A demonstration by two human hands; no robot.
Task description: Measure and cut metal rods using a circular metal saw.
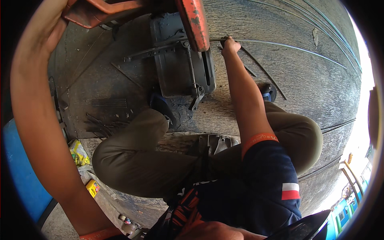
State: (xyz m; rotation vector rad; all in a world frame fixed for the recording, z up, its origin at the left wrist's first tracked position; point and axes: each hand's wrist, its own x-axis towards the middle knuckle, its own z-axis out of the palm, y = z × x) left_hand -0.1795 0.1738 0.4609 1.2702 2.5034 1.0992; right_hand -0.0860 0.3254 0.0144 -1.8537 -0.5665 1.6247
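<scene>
Left arm (42, 132); rod (260, 41) in right hand (231, 45)

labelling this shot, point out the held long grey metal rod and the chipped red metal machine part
Held long grey metal rod (264, 41): head view, shaft
Chipped red metal machine part (194, 25): head view, painted side

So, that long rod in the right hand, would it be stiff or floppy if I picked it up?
The rod is probably fairly stiff, since it runs far past the right hand without any sharp sag or kink. Being so thin, it might still spring a little. Its long free end would likely swing widely with a small twist of the wrist.
</scene>
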